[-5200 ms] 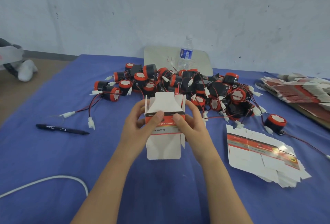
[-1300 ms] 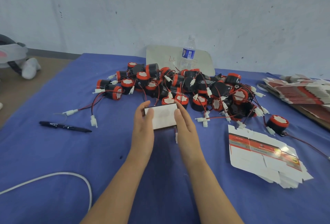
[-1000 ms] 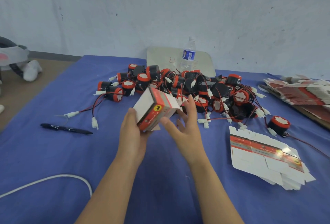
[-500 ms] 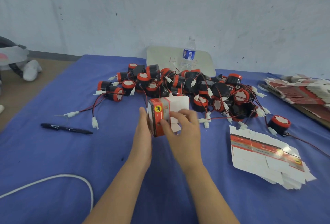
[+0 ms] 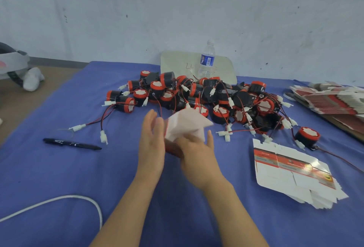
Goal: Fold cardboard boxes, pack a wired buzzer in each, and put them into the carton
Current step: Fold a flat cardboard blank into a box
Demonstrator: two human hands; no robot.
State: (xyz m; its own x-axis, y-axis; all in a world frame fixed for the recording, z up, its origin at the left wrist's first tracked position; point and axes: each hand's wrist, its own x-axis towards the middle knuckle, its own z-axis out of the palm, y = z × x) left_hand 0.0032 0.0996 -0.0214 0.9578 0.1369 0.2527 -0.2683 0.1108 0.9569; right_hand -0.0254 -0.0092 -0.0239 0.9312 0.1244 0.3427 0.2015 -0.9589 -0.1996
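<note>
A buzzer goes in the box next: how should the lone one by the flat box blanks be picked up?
I would pinch the lone buzzer across its round black sides, coming from above: it stands apart, red face up, and its wire trails off to the right.

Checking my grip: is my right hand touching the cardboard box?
Touching. The head view shows the right hand gripping the cardboard box at its lower end.

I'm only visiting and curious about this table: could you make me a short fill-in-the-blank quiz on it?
The left hand and right hand are both on a cardboard ___.
The black marker lies on the person's ___ side.
The water bottle stands ___ the pile of buzzers.
Missing: box; left; behind.
</note>
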